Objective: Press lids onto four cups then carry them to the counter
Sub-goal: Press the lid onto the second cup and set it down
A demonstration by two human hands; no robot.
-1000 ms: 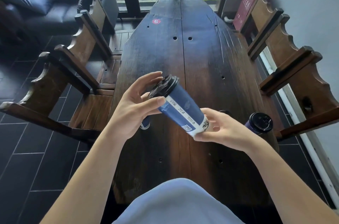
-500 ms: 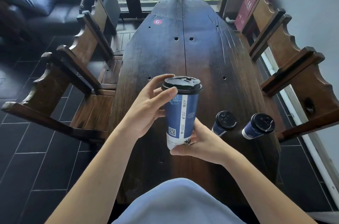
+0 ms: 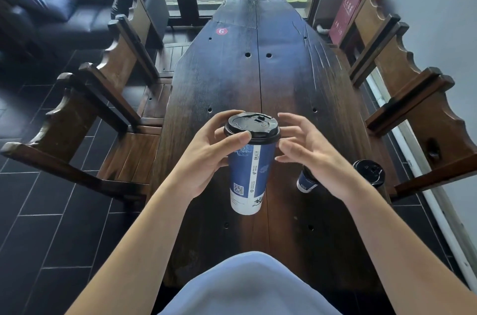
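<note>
A tall blue paper cup [image 3: 251, 172] with a black lid [image 3: 251, 126] stands upright above the dark wooden table [image 3: 232, 77]. My left hand [image 3: 206, 157] grips the cup just under the lid, thumb on the near side of the rim. My right hand [image 3: 309, 154] hovers just right of the cup with spread fingers and holds nothing. Two more lidded blue cups stand on the table to the right: one [image 3: 305, 183] is partly hidden behind my right hand, the other [image 3: 369, 172] is near the table's right edge.
Wooden chairs flank the table, one [image 3: 85, 118] on the left and one [image 3: 418, 98] on the right. A dark sofa [image 3: 64, 5] stands at the back left. A red sign [image 3: 346, 13] leans by the window. A round red sticker [image 3: 221, 31] marks the far tabletop.
The cup went from tilted to upright. My right hand let go of its base and rose beside the lid. My left hand kept its hold near the top.
</note>
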